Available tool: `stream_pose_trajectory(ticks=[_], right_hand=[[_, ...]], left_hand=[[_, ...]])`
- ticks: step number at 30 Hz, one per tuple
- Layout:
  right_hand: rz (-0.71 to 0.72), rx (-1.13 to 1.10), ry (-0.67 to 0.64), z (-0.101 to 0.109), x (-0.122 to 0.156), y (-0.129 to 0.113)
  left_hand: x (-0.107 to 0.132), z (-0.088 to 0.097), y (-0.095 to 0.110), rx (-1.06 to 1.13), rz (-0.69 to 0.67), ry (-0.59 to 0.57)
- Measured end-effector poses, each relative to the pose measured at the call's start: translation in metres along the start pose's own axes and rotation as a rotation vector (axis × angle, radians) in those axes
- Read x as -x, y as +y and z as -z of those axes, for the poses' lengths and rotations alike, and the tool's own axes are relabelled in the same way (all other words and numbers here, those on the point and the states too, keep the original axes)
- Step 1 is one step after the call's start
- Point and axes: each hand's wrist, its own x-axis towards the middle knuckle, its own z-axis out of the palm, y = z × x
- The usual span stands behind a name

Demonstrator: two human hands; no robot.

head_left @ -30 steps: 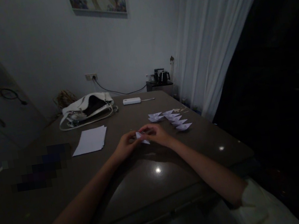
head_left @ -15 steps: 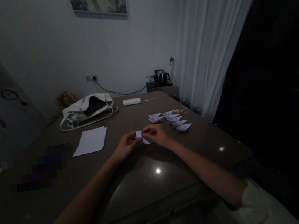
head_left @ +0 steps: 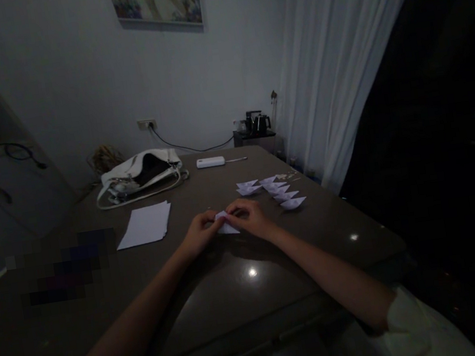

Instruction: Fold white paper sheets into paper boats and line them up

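Between my two hands is a small piece of folded white paper (head_left: 228,228), held just above the dark table. My left hand (head_left: 200,230) pinches its left side between thumb and fingers. The right side is pinched by my right hand (head_left: 250,218), and the thumbs nearly meet at the paper's middle. A pointed lower part of the paper shows below the thumbs; the fingers hide some of the rest. Several folded paper boats (head_left: 292,203) stand in rows beyond my right hand. To the left of my left hand lies a stack of white paper sheets (head_left: 144,224).
On the brown table (head_left: 220,299), a white handbag (head_left: 141,177) lies at the far left, and a white power bank (head_left: 211,162) with a short cable sits at the back. Small pale bits (head_left: 284,176) lie behind the boats. A black kettle (head_left: 261,124) stands beyond the table.
The paper between my hands has turned or been refolded: a squarish top showed before, now a pointed shape with a wider lower edge. Both hands stay in nearly the same place.
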Motion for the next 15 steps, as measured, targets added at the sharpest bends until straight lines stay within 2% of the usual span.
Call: stream_pose_trajectory(ticks=[7, 15], right_hand=[[0.097, 0.083, 0.019, 0.0029, -0.0002, -0.0017], [0.141, 0.159, 0.006, 0.0011, 0.0026, -0.0026]], left_hand=[[-0.0016, -0.0021, -0.0021, 0.02, 0.06, 0.056], [-0.003, -0.0018, -0.001, 0.063, 0.071, 0.043]])
